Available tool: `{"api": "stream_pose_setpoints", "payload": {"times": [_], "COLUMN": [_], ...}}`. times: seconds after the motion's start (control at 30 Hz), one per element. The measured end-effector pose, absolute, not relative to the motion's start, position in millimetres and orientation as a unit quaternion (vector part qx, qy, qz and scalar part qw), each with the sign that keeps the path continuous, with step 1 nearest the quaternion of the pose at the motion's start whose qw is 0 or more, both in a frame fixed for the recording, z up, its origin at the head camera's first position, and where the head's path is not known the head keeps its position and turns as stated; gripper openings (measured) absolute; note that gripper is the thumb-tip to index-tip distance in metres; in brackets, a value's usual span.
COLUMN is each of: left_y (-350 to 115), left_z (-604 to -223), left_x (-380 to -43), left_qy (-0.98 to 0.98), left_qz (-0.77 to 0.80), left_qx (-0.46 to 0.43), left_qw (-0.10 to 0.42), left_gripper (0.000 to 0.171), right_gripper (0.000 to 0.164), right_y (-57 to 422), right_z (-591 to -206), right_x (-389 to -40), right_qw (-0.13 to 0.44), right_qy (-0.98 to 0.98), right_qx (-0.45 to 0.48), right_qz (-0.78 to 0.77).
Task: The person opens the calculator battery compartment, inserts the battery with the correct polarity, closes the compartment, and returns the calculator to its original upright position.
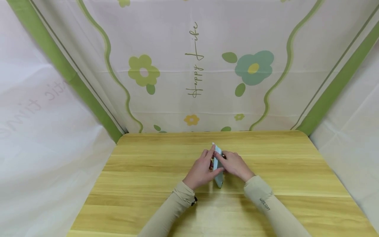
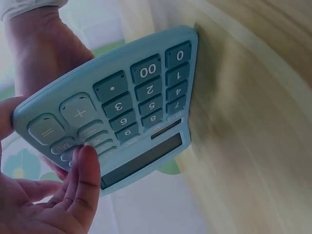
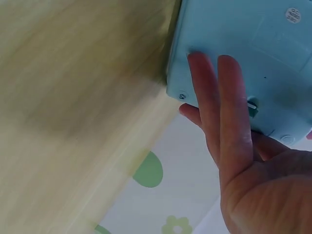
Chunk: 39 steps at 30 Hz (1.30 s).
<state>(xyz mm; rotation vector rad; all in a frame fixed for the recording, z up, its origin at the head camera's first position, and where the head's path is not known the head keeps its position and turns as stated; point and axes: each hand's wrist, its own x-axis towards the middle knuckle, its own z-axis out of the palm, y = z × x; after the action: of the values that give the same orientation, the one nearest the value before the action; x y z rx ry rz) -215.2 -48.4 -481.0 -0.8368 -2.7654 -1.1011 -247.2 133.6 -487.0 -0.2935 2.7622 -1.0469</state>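
A pale blue calculator (image 1: 218,174) stands tilted on its edge on the wooden table, between both hands. Its teal number keys and dark display face the left hand in the left wrist view. My left hand (image 1: 202,169) holds it by the upper edge, thumb across the edge and fingers (image 2: 87,185) on the key side. From the other side my right hand (image 1: 235,164) grips it, thumb at the upper edge and two long fingers (image 3: 233,107) along the back. The calculator's back (image 3: 273,53) shows a round label, a screw and a dark green opening.
The wooden table (image 1: 133,191) extends around both hands. Beyond its far edge hangs a white curtain (image 1: 171,39) printed with flowers and lettering. More white fabric (image 1: 44,138) closes off the left side, and similar fabric (image 1: 349,141) the right.
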Motion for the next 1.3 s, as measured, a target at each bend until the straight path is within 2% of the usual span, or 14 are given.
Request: {"api": "stream_pose_setpoints", "payload": {"times": [0.17,0.4,0.57,0.77,1.0,1.3], "left_y": [-50.9,-53.5,-55.0,-60.6,-63.6,-65.3], "left_z": [-482.1,-483.8,-490.5,-504.1,-514.6,-518.0], "left_x": [-212.1,-209.0,-209.5,-211.2,-212.8,-216.4], "left_qy": [-0.890,-0.892,-0.902,-0.925,-0.931,-0.934], "left_qz": [-0.358,-0.334,-0.321,-0.297,-0.296,-0.292], "left_qx": [-0.281,-0.302,-0.285,-0.224,-0.182,-0.172], "left_qw": [-0.001,-0.035,-0.055,-0.081,-0.114,-0.118], "left_gripper": [0.093,0.097,0.104,0.126,0.138,0.146], "right_gripper": [0.070,0.044,0.044,0.040,0.036,0.034], "right_y": [136.5,139.9,145.2,152.8,156.5,162.9], "right_z": [-484.5,-481.3,-480.2,-479.1,-486.5,-494.2], "right_x": [-245.1,-242.9,-242.7,-246.9,-248.1,-250.9], "right_qw": [0.084,0.078,0.063,0.036,0.046,0.068], "right_qy": [0.924,0.899,0.892,0.889,0.891,0.890], "right_qx": [-0.091,-0.081,-0.074,-0.073,-0.066,-0.064], "right_qz": [-0.363,-0.424,-0.441,-0.451,-0.447,-0.446]}}
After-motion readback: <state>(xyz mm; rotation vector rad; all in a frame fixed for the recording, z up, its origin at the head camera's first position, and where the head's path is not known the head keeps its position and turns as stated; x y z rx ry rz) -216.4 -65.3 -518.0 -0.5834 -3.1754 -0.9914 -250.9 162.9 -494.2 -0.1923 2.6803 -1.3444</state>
